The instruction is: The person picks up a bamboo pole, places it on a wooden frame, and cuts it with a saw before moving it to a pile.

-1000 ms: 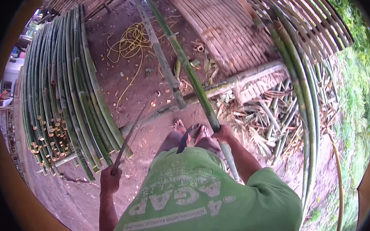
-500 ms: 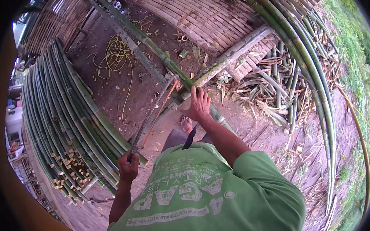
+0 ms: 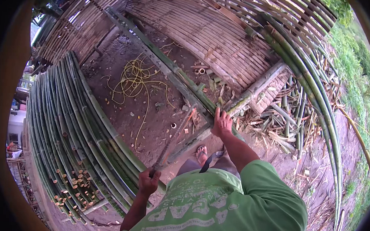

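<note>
My left hand [image 3: 148,182] is closed round the handle of a bow saw [image 3: 174,137], which has a dark frame and an orange-red blade. The saw points up and forward, its far end close to a long green bamboo pole [image 3: 171,65] but apart from it. My right hand [image 3: 222,123] grips that pole near its close end, fingers over the top. The pole runs away to the upper left along a greyish beam [image 3: 140,49]. Below the hand, a crossing support pole [image 3: 192,141] slants down to the left.
Many cut bamboo poles [image 3: 78,121] are stacked at the left. A yellow rope [image 3: 132,76] lies tangled on the dirt. Beyond is a bamboo slat platform [image 3: 203,30]. Bamboo offcuts [image 3: 283,130] and long bent poles [image 3: 312,81] are on the right.
The saw has come away from the pole, its blade now apart from it. The view has shifted, showing more of the platform. My right hand stays on the pole.
</note>
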Motion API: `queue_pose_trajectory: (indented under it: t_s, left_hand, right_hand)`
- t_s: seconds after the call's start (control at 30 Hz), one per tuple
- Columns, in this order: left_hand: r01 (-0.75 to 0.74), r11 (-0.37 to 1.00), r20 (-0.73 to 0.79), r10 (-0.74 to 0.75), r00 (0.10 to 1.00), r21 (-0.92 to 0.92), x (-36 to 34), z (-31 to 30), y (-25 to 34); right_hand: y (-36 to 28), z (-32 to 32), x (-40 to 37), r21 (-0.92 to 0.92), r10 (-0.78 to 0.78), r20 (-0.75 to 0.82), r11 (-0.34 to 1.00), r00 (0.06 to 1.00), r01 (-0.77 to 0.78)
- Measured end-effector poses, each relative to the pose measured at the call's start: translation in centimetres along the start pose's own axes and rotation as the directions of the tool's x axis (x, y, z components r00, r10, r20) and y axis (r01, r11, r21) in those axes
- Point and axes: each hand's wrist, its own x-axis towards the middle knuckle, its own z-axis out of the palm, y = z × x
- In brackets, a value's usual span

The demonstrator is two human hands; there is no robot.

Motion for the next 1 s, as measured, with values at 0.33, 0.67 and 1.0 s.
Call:
queue_pose_trajectory:
  t_s: [0.33, 0.67, 1.0]
  left_hand:
    - [0.000, 1.000, -0.012, 0.000, 1.000, -0.027, 1.9, -0.8, 0.0]
    - [-0.022, 0.993, 0.146, 0.038, 0.989, -0.113, 4.6, 3.2, -1.4]
    - [-0.269, 0.961, 0.291, 0.274, 0.917, -0.060, 9.1, 12.3, 1.0]
  right_hand:
    - [2.2, -3.1, 3.4, -0.035, 0.041, -0.047, 0.999, 0.998, -0.042]
    - [6.2, -5.2, 1.4, 0.101, 0.079, -0.015, 0.992, 0.997, -0.077]
    - [14.6, -2.9, -0.5, 0.245, 0.194, 0.065, 0.948, 0.979, -0.204]
